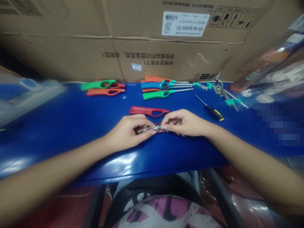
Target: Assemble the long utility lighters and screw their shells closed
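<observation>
My left hand [129, 131] and my right hand [184, 122] meet at the middle of the blue table [71, 120]. Both are closed on a long-nozzle lighter that is taken apart. The left fingers pinch its metal tube [144, 129]. The right fingers hold the red half shell [162, 129] under it, mostly hidden. Just beyond the hands lies the other red half shell [148, 111], flat on the table.
A black-and-yellow screwdriver [212, 110] lies right of the hands. Whole lighters lie at the back: green and orange ones [102, 87] on the left, several more [161, 88] in the centre. Small metal and teal parts [225, 95] sit far right. A large cardboard box [142, 41] walls the back.
</observation>
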{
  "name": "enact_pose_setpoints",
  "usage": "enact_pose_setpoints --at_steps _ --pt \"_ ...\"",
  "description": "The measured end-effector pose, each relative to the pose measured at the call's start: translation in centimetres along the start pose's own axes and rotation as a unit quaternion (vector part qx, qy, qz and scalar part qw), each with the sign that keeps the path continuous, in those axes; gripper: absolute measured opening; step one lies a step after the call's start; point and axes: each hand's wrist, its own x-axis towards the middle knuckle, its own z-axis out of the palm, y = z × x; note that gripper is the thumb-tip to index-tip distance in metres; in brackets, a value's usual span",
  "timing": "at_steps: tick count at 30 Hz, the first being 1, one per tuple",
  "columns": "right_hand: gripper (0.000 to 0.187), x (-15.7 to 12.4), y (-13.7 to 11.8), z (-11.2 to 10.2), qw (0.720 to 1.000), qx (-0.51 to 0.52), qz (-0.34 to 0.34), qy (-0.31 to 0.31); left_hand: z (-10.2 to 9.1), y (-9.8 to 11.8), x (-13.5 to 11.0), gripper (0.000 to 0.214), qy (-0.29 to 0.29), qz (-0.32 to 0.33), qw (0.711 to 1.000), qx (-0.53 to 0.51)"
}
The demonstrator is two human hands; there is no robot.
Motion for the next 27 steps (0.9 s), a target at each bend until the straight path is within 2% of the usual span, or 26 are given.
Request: enact_pose_setpoints --at_steps 27 --pt "0.022 0.09 -0.11 0.05 1.000 -0.007 -0.008 0.001 0.09 -0.01 0.04 0.015 -0.004 0.003 1.000 0.008"
